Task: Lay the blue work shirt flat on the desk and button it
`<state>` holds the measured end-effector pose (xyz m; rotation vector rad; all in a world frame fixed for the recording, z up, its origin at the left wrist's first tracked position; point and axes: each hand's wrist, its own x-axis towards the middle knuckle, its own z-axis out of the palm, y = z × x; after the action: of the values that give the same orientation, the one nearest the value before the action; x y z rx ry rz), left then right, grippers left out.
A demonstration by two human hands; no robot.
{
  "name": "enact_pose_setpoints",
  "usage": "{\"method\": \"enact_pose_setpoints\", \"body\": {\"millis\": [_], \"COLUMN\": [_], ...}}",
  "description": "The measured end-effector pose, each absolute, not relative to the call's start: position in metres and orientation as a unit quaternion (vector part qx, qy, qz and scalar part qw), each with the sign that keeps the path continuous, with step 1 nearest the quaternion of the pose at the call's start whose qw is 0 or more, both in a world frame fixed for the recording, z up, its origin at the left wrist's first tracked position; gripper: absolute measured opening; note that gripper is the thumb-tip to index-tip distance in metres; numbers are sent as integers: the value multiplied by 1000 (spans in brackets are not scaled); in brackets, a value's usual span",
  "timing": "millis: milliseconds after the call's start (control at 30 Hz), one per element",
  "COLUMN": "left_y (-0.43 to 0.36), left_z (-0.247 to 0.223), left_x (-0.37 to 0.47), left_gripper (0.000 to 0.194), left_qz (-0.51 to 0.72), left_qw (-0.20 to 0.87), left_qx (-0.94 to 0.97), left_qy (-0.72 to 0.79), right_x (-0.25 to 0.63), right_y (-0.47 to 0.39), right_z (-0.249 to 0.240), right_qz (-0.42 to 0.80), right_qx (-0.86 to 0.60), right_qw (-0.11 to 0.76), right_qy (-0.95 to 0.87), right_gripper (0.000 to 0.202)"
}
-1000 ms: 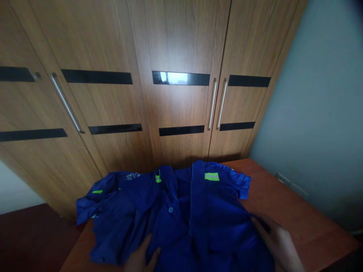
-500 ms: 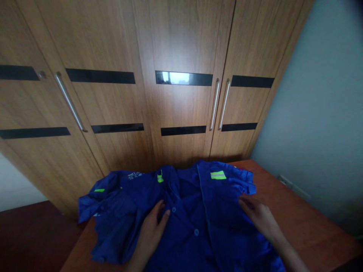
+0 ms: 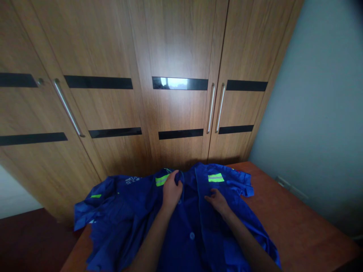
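A blue short-sleeved work jacket [image 3: 187, 215] lies spread out, its front unfastened, with buttons and yellow-green reflective patches. My left hand [image 3: 172, 190] is at the collar on the left front, its fingers curled round the cloth edge. On the other front panel, my right hand [image 3: 218, 201] rests just right of the long front edge. Its thumb and forefinger are slightly apart, and no cloth shows gathered between them. The jacket's lower part runs out of view at the bottom.
The jacket lies on a reddish-brown tabletop [image 3: 295, 226]. Right behind it stands a wooden wardrobe [image 3: 181, 109] with metal handles and dark strips. A pale wall [image 3: 320, 113] with a socket strip [image 3: 290, 187] is on the right.
My left hand has moved up to the collar and closed on its edge. My right hand has moved inward from the jacket's right side to the front panel. The view has shifted slightly.
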<state>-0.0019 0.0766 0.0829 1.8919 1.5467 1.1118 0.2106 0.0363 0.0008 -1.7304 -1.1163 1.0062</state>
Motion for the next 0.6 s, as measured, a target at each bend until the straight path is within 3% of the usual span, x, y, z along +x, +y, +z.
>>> {"method": "enact_pose_setpoints", "body": {"millis": [200,333,500,600], "left_y": [63,59,53,42], "left_z": [46,25,36,51], "left_x": [41,43,20,-9], "left_gripper": [57,60,50,44], "left_qz": [310,283,331,339], "left_qw": [340,387,352,294], "left_qx": [763,761,737,733], "left_qy": [454,438,473,512], "right_x": [212,217,215,195], "right_y": [34,35,49,45], "right_z": [-5,6,27,33], "right_qz": [409,386,308,279], "right_qx": [-674,-655,-649,-624], "right_qw": [441,468,463,417], "right_qy": [-429,-451,-520,-598], "right_gripper": [32,37,48,40]}}
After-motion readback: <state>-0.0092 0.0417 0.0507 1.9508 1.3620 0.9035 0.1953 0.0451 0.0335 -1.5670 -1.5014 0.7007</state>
